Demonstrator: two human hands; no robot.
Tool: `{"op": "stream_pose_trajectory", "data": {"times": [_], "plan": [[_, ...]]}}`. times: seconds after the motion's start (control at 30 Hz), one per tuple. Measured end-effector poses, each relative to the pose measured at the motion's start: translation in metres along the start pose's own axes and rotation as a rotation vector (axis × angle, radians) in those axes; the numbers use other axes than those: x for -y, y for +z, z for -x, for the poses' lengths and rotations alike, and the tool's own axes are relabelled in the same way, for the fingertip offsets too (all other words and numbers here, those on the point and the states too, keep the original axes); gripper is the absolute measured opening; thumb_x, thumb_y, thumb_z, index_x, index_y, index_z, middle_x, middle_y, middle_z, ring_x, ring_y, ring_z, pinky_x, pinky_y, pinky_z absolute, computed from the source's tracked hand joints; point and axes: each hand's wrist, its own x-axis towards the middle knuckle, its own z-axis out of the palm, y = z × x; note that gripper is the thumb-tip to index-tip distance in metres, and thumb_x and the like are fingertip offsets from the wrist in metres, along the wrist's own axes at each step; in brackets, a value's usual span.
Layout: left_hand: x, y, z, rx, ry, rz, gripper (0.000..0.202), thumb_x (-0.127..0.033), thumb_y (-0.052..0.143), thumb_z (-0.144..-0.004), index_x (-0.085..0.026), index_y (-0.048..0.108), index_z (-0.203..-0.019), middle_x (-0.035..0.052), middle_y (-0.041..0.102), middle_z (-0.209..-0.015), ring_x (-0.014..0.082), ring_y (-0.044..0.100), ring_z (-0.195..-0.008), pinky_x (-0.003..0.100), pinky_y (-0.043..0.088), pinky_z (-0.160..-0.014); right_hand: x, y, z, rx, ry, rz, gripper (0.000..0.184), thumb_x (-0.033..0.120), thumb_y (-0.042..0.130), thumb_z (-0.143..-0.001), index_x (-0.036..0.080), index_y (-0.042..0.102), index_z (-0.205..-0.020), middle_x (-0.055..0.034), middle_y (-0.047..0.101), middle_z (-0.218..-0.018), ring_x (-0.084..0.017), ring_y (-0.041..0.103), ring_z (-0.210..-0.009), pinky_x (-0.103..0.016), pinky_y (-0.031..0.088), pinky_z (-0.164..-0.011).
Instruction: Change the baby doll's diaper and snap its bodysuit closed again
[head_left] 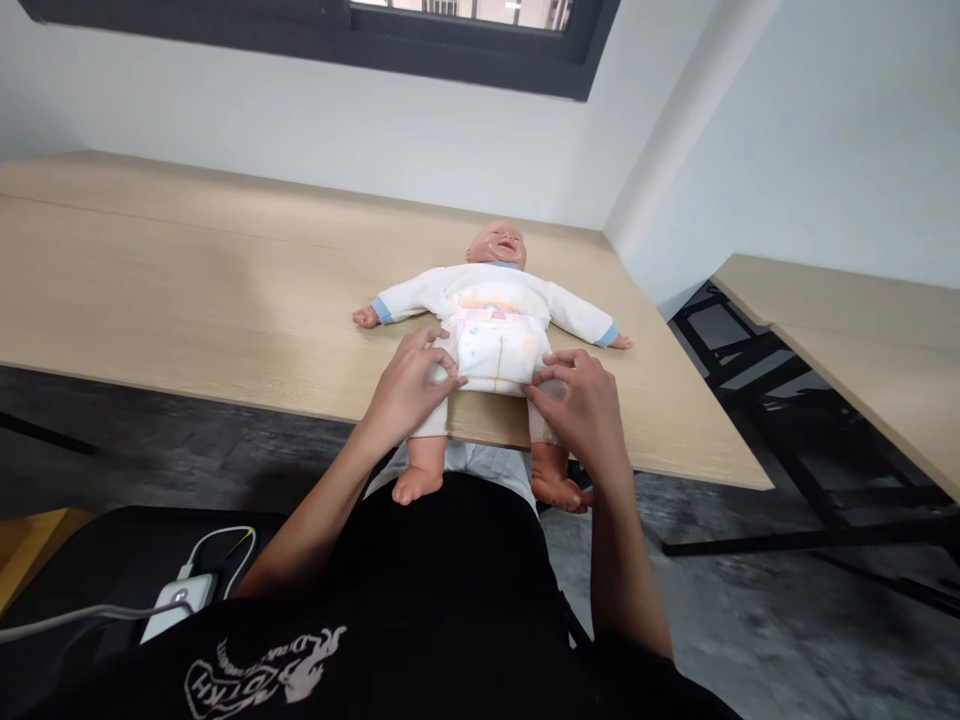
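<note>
Between the left hand (411, 380) and the right hand (583, 400) I have the diaper (484, 350), lying over the front of a baby doll (491, 283) near the table's close edge. Its lower edge runs crosswise from one set of fingertips to the other, so neither hand is nearer. The doll's long axis points straight away from me, head farthest, feet overhanging the edge. Both hands are narrow, fingers curled and thumbs at the diaper's lower corners; I can't tell whether they pinch the material or only touch it. The diaper looks soft and padded, white, with a thin yellowish line down the front and pastel print towards the waist. Around it I see white cloth sleeves with light-blue cuffs (383, 310), and smooth, rounded, plastic-looking feet (420, 475). The table (187, 270) is flat, with a pale wood-grain top. Beyond it stands a plain wall (300, 130) under a dark window frame (225, 45); a second table (862, 310) sits to the right.
</note>
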Motion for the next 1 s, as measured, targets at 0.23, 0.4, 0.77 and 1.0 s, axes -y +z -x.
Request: {"op": "stream_pose_trajectory", "data": {"times": [0.23,0.4,0.77,1.0], "plan": [[-0.004,-0.005,0.003,-0.009,0.049,-0.117,0.014,-0.02,0.081,-0.083,-0.019,0.068,-0.079,0.01,0.059,-0.135,0.0324,0.049,-0.135,0.054,0.04,-0.117,0.002,-0.006,0.007,0.004,-0.011,-0.031,0.008,0.029,0.077,-0.086,0.024,0.073,-0.082,-0.0085,0.067,-0.112,-0.032,0.062,-0.105,-0.053,0.044,-0.097],[-0.02,-0.001,0.009,0.019,0.044,-0.326,0.018,-0.013,0.082,-0.078,-0.018,0.065,-0.078,0.0132,0.053,-0.146,0.0413,0.034,-0.148,0.059,0.042,-0.114,0.009,-0.007,0.01,0.049,-0.052,0.103,0.011,0.026,0.08,-0.081,0.023,0.07,-0.078,-0.01,0.065,-0.115,-0.034,0.059,-0.103,-0.053,0.044,-0.093],[-0.003,-0.001,0.003,-0.031,0.049,-0.088,0.016,-0.017,0.076,-0.085,-0.019,0.065,-0.074,0.0091,0.061,-0.132,0.0301,0.05,-0.132,0.051,0.043,-0.114,-0.011,0.001,0.001,-0.02,-0.008,-0.148,0.011,0.032,0.077,-0.082,0.024,0.071,-0.078,-0.0092,0.065,-0.103,-0.032,0.063,-0.103,-0.055,0.047,-0.098],[-0.001,0.0,0.005,-0.018,0.038,-0.018,0.015,-0.015,0.076,-0.084,-0.019,0.066,-0.076,0.0082,0.06,-0.135,0.0284,0.05,-0.135,0.05,0.039,-0.117,-0.021,-0.001,0.01,0.026,0.047,-0.459,0.017,0.043,0.076,-0.084,0.027,0.076,-0.091,-0.0089,0.064,-0.114,-0.029,0.061,-0.119,-0.051,0.046,-0.11]]}}
